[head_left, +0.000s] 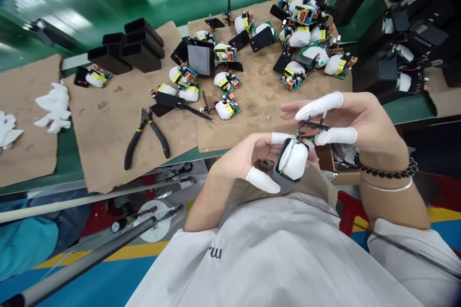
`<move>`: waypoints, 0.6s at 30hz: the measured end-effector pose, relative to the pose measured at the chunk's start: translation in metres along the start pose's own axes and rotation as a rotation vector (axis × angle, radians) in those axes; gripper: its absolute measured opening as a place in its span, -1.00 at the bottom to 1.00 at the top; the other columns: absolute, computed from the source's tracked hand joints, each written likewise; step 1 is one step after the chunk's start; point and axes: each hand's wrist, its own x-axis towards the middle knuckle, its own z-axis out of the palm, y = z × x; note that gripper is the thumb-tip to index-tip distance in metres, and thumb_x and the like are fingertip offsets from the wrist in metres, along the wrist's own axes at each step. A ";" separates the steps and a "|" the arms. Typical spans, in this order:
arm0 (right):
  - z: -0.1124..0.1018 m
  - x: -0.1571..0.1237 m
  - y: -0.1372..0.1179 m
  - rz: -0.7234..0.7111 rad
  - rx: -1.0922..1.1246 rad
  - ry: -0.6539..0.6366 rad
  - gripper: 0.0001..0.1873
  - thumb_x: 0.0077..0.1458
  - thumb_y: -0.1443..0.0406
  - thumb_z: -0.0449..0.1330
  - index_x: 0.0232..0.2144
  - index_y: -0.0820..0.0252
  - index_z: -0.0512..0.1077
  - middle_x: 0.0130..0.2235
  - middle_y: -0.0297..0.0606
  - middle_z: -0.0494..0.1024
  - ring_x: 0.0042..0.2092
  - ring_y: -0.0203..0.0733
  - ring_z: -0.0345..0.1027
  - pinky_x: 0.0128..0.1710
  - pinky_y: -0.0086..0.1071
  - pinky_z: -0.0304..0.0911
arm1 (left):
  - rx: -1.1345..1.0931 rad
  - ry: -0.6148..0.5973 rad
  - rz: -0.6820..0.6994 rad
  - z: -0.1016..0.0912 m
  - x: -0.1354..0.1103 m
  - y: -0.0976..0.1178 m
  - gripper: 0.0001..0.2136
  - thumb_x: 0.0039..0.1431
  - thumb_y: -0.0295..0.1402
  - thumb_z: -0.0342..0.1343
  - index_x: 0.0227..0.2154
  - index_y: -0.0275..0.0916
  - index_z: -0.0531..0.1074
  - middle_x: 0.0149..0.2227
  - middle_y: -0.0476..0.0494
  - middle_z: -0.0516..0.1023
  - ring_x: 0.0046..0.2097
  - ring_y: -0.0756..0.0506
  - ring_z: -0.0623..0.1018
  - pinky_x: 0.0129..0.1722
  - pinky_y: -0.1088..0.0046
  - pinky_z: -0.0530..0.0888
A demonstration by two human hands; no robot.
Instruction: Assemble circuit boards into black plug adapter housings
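Over my lap, my left hand [250, 156] holds a black plastic case [283, 181], with white finger cots on its thumb and a finger. A circuit board with a white padded block [294, 158] sticks out of the case's mouth. How deep the board sits inside is hidden. Between the white-cotted thumb and finger of my right hand [360, 117] is a black plug cap [316, 125]. Red and dark wires run from this cap to the board. Cutting pliers [146, 136] lie with handles spread on the cardboard to the left, away from both hands.
Several circuit boards [226, 105] lie on the cardboard [248, 127], with a heap [302, 38] at the back right. Upright black cases [140, 55] stand at the back left; more cases [382, 74] crowd the right. A thin screwdriver [201, 114] and crumpled white gloves [54, 108] lie leftward.
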 end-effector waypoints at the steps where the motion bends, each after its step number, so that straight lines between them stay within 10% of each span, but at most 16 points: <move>1: -0.002 0.004 0.002 0.023 0.022 -0.021 -0.72 -0.06 0.18 0.58 -0.26 0.00 0.68 -0.11 -0.27 0.77 -0.12 0.03 0.71 -0.15 -0.08 0.69 | -0.013 -0.031 -0.011 -0.001 0.001 0.000 -0.24 -0.33 0.11 0.56 -0.02 -0.15 0.65 0.09 -0.35 0.69 0.13 -0.51 0.67 0.01 -0.03 0.69; 5: -0.011 0.009 0.007 -0.012 0.030 -0.004 -0.71 -0.20 0.11 0.63 -0.43 0.02 0.67 -0.33 -0.32 0.76 -0.33 -0.01 0.69 -0.37 -0.15 0.66 | -0.112 -0.102 -0.054 -0.003 0.000 -0.001 -0.28 -0.36 -0.07 0.61 -0.02 -0.17 0.63 0.03 -0.34 0.72 0.03 -0.48 0.72 -0.02 0.01 0.71; 11: 0.018 -0.013 -0.007 -0.184 -0.506 0.424 -0.83 0.07 0.35 0.49 -0.28 -0.06 0.70 -0.21 -0.38 0.78 -0.20 0.00 0.71 -0.20 -0.13 0.67 | 0.309 0.550 0.109 0.015 0.006 -0.016 -0.33 -0.08 -0.47 0.34 0.20 -0.24 0.49 0.11 -0.24 0.68 0.10 -0.28 0.69 0.18 0.15 0.61; 18: 0.072 -0.013 0.018 -0.275 -1.171 0.672 -0.89 0.21 0.39 0.32 -0.28 0.11 0.66 -0.18 -0.13 0.74 -0.15 0.12 0.61 -0.20 -0.02 0.55 | 0.559 0.822 0.210 0.029 0.032 -0.042 -0.35 0.00 -0.49 0.30 0.23 -0.27 0.41 0.21 -0.31 0.61 0.28 -0.32 0.57 0.41 0.00 0.40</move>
